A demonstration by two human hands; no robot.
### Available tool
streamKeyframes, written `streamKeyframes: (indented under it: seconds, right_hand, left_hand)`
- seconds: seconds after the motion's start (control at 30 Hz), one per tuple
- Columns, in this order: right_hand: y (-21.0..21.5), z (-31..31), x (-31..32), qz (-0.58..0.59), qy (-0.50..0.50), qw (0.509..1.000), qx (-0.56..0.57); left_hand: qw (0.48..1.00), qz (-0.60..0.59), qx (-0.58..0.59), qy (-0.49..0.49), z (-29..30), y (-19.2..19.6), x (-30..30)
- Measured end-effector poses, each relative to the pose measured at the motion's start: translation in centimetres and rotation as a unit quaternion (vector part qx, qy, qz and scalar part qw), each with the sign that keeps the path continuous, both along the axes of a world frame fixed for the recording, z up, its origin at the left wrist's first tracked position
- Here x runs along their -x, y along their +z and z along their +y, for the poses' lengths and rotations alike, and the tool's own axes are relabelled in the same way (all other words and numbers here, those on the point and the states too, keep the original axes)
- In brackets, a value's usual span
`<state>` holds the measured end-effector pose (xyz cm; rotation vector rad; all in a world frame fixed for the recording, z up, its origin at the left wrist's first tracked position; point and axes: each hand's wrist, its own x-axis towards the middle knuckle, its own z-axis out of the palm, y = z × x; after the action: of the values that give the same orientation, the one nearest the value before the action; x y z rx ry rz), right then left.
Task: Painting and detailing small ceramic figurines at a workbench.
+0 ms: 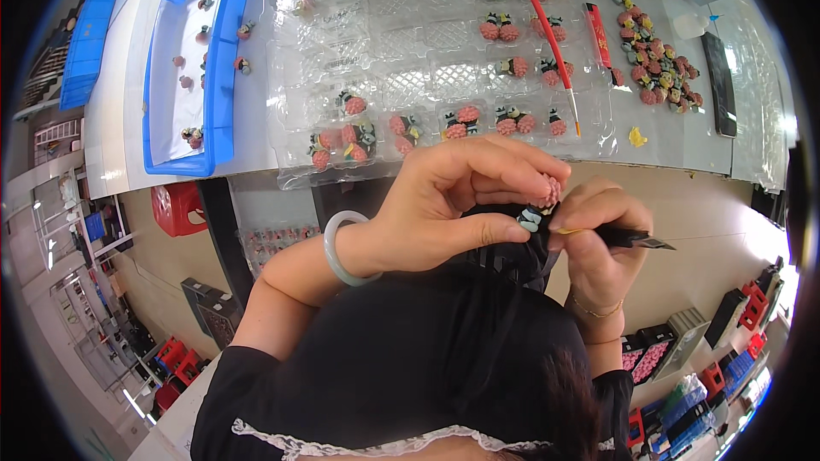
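In front of my chest, my left hand (461, 196) is closed on a small figurine (531, 218) with a pink bumpy ball and a black and pale-blue part. Thumb and fingers pinch it from either side. Close beside it, my right hand (602, 226) is closed round a slim dark tool (636, 237) whose kind I cannot make out. Something thin and yellow shows at its fingertips, near the figurine. Beyond my hands, a clear plastic tray (401, 60) holds similar pink figurines in some of its pockets.
A blue bin (224, 85) with several figurines stands at the left. A long red paintbrush (547, 26) lies across the tray. At the right are a red marker-like stick (598, 34), a heap of figurines (658, 60) and a dark phone-like slab (719, 85).
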<state>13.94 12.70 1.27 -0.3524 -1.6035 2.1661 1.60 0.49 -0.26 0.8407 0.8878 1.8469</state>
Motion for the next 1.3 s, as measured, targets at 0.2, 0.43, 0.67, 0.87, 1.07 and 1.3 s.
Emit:
streamKeyframes:
  seconds: [0.2,0.43,0.67,0.87,1.07,1.3]
  right_hand:
    - [-1.0,2.0,-1.2,0.036,-0.081,0.996,0.012]
    - [-1.6,2.5,-2.1,0.010,-0.114,0.992,0.044]
    - [-1.7,2.4,-1.9,0.000,-0.098,0.994,0.043]
    - [-2.0,2.3,-1.8,0.008,-0.091,0.995,0.038]
    - [-2.1,2.2,-1.7,-0.001,-0.091,0.995,0.040]
    - [-2.3,2.2,-1.6,-0.008,-0.084,0.995,0.045]
  left_hand:
    - [1.000,-0.012,-0.010,-0.001,0.0,0.2,-0.1]
    - [1.000,0.000,0.001,-0.008,0.0,0.5,0.0]
    - [0.999,0.040,0.003,0.001,-0.1,0.6,0.3]
    - [0.994,0.112,-0.007,0.020,-0.3,0.9,0.6]
    - [0.996,0.083,-0.014,0.015,-0.5,1.0,0.3]
    - [0.995,0.056,-0.082,0.011,0.1,0.5,0.2]
